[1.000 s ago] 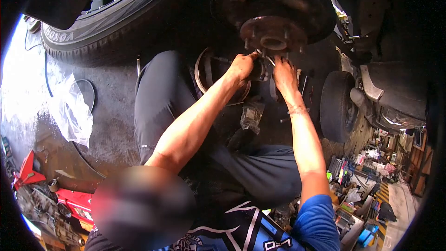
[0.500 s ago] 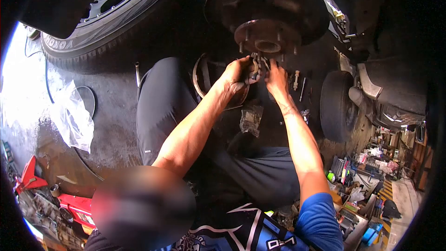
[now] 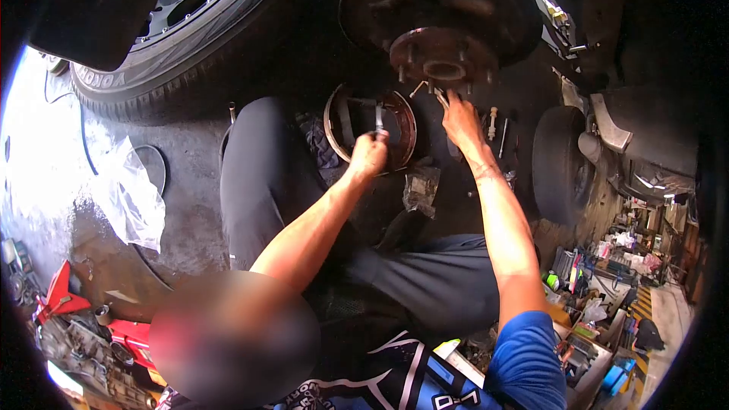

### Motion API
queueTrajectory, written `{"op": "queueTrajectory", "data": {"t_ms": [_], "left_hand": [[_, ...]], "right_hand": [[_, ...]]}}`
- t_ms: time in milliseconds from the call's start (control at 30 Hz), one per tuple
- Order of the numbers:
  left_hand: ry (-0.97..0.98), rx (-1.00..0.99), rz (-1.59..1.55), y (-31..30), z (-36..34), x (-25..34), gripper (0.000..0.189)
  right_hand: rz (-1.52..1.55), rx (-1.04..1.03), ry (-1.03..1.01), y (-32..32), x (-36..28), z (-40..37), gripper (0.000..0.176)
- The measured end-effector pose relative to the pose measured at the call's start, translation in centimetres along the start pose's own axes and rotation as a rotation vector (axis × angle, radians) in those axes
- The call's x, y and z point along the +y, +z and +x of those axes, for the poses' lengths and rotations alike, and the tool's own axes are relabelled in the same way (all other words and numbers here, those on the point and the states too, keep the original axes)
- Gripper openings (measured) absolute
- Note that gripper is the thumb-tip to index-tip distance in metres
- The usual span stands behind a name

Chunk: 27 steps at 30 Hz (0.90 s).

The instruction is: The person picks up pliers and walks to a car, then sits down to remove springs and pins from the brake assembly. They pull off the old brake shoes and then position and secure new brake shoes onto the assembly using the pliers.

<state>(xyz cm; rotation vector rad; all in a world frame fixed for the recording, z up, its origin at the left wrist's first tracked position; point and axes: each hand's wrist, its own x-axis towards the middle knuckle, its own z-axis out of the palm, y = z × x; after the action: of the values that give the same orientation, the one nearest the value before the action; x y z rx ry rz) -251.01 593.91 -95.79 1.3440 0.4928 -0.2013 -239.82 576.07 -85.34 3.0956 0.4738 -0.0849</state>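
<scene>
My left hand (image 3: 368, 155) is closed round a short, shiny metal piece (image 3: 380, 116) that points up from the fist. Beneath it two curved brake shoes (image 3: 332, 123) lie on the dark floor, forming a ring. My right hand (image 3: 460, 123) is closed on a slim metal tool (image 3: 443, 99), its kind partly hidden by the fingers, just below the wheel hub (image 3: 443, 70). Rusty studs ring the hub, and behind it sits the round, dark backing plate (image 3: 380, 6). A thin bright rod (image 3: 418, 89) shows left of the tool.
A clear plastic packet (image 3: 420, 191) lies between my forearms. Right of my right hand are a bolt (image 3: 492, 123) and a thin metal rod (image 3: 505, 138). A large wheel (image 3: 114, 95) stands upper left, another tyre (image 3: 558, 167) at right. A plastic bag (image 3: 125, 197) lies left.
My hands were together under the hub. The left has moved down and left to over the brake shoes with the metal piece; the right stays near the hub.
</scene>
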Motion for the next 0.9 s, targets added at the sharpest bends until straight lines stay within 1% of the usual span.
{"op": "queueTrajectory", "data": {"t_ms": [67, 133, 167, 200, 233, 267, 300, 400, 433, 500, 533, 567, 600, 667, 733, 767, 800, 833, 867, 900], "left_hand": [[-0.142, 0.179, 0.246, -1.6, 3.0, -2.0, 0.043], [-0.192, 0.387, 0.227, -3.0, 7.5, -6.5, 0.039], [-0.192, 0.447, 0.3, -4.0, 7.9, -6.1, 0.036], [-0.193, 0.507, 0.371, -5.0, 8.0, -5.5, 0.032], [-0.197, 0.446, 0.449, -6.0, 8.2, -5.4, 0.029], [-0.218, 0.444, 0.474, -6.7, 8.2, -5.3, 0.028], [-0.24, 0.442, 0.5, -7.4, 8.4, -5.5, 0.027], [-0.347, 0.606, 0.419, -7.5, 10.3, -9.5, 0.028], [-0.45, 0.487, 0.417, -7.8, 8.8, -7.2, 0.036], [-0.493, 0.572, 0.507, -7.2, 7.4, -6.2, 0.043], [-0.515, 0.619, 0.549, -6.8, 7.1, -5.9, 0.048], [-0.478, 0.67, 0.633, -6.3, 7.0, -5.6, 0.059], [-0.291, 0.647, 0.707, -6.0, 7.3, -5.6, 0.059], [0.082, 0.578, 0.856, -5.4, 7.7, -6.1, 0.058], [0.211, 0.506, 0.91, -4.1, 10.5, -7.3, 0.059], [0.201, 0.434, 1.065, -4.0, 12.5, -8.2, 0.074], [0.134, 0.397, 1.059, -3.7, 12.7, -7.4, 0.081], [0.068, 0.361, 1.048, -3.3, 12.4, -5.5, 0.087], [0.002, 0.327, 1.035, -2.8, 12.5, -4.4, 0.094], [-0.039, 0.273, 1.039, -3.0, 13.1, -4.4, 0.108]], "right_hand": [[0.063, -0.008, 0.035, -0.1, -0.1, 0.1, 0.031], [0.077, -0.049, 0.037, -1.2, -0.5, 0.1, 0.033], [0.083, -0.066, 0.037, -1.6, -0.5, 0.2, 0.034], [0.033, -0.013, -0.058, -1.4, 0.2, 0.3, 0.034], [-0.019, 0.036, -0.153, -1.1, 1.4, 0.3, 0.034], [-0.069, 0.084, -0.251, -0.9, 2.6, 0.3, 0.035], [-0.125, 0.091, -0.325, -1.0, 3.3, 0.2, 0.032], [-0.106, -0.044, -0.146, -2.2, 2.3, 0.1, 0.03], [-0.111, -0.09, -0.114, -2.5, 2.0, 0.1, 0.032], [-0.119, -0.184, -0.053, -2.8, 1.3, 0.3, 0.035], [-0.096, -0.149, -0.061, -3.1, 1.0, 0.2, 0.035], [-0.073, -0.114, -0.073, -3.5, 0.7, 0.0, 0.035], [-0.049, -0.081, -0.086, -3.4, 0.7, 0.0, 0.035], [-0.11, -0.025, -0.158, 0.2, 3.6, 0.7, 0.036], [-0.133, 0.001, -0.216, 0.4, 3.8, 0.7, 0.036], [-0.127, -0.001, -0.238, 0.0, 3.5, 0.3, 0.036], [-0.125, -0.001, -0.262, -0.8, 2.9, 0.1, 0.036], [-0.103, -0.051, -0.21, -0.6, 2.9, 0.2, 0.036], [-0.067, 0.046, -0.253, 0.0, 3.3, 0.1, 0.031], [-0.048, -0.003, -0.217, -0.6, 2.8, 0.0, 0.033]]}}
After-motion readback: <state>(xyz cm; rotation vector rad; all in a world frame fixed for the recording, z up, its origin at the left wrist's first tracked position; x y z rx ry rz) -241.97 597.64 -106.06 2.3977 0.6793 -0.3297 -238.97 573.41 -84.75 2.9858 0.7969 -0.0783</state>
